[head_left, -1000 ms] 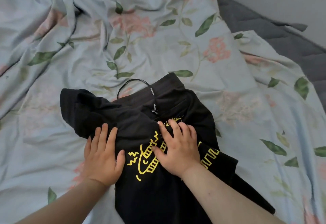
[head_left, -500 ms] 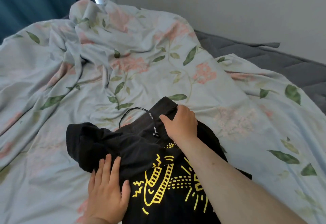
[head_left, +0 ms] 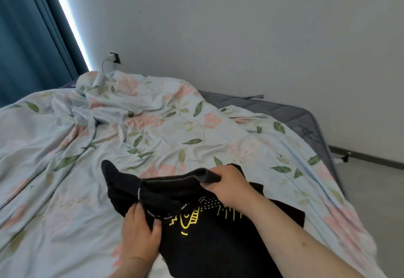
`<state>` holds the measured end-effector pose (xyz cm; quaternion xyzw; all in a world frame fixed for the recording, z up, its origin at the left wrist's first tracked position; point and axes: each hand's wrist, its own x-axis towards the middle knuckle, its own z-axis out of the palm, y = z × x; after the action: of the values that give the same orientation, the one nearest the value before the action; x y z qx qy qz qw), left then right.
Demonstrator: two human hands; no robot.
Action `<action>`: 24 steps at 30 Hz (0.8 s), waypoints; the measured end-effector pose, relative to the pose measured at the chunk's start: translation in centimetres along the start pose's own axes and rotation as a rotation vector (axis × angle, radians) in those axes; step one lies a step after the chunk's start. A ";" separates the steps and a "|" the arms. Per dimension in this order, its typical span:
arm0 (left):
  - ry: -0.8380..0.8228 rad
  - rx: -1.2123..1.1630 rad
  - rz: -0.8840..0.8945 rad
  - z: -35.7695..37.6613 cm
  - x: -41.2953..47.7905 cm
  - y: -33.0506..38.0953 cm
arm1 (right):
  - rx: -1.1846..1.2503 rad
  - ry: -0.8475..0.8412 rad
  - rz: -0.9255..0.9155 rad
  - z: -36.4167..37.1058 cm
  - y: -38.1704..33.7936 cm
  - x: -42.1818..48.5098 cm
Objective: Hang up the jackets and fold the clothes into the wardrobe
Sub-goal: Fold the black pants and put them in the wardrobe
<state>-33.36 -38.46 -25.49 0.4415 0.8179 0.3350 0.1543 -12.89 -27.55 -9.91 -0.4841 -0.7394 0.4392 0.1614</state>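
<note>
The black top (head_left: pixel 207 253) with its yellow print lies bunched on the floral bedsheet (head_left: pixel 153 129) right in front of me, its top edge lifted in my grip. My right hand (head_left: pixel 231 183) curls its fingers round that folded edge, while my left hand (head_left: pixel 140 238) pinches the cloth at the left side, thumb by the printed drawstring (head_left: pixel 157 217). Past the sheet a grey mattress (head_left: pixel 284 111) runs along the wall, with a teal curtain (head_left: pixel 28 37) at far left.
</note>
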 end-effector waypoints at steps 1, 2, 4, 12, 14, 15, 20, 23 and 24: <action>0.023 -0.211 -0.045 -1.1 -0.3 0.9 | -0.024 0.000 -0.016 -0.5 -0.7 -1.7; 0.059 -0.416 -0.138 -2.5 -0.5 2.4 | -0.036 0.006 -0.018 -1.2 -1.5 -3.4; 0.145 -0.796 -0.327 -5.6 -0.2 4.5 | -0.008 0.064 -0.028 -2.8 -3.3 -6.3; -0.450 -1.039 -0.408 -15.6 1.2 10.7 | 0.217 0.315 -0.040 -7.7 -9.6 -14.7; -0.461 -0.952 -0.327 -17.2 1.3 12.2 | 0.258 0.371 -0.048 -8.6 -11.1 -16.5; -0.464 -0.921 -0.302 -18.2 1.2 13.1 | 0.280 0.404 -0.056 -9.1 -11.8 -17.3; -0.527 -0.981 -0.150 -24.2 1.5 17.7 | 0.455 0.599 -0.116 -12.6 -14.9 -22.0; -0.474 -1.120 -0.042 -28.3 1.1 20.8 | 0.486 0.692 -0.163 -14.7 -16.6 -25.0; -0.441 -1.138 -0.014 -29.6 0.9 21.9 | 0.488 0.731 -0.172 -15.4 -17.0 -26.0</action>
<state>-36.56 -41.45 11.03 0.3434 0.4624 0.6190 0.5339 0.03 -44.72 17.31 -0.4920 -0.5462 0.3857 0.5575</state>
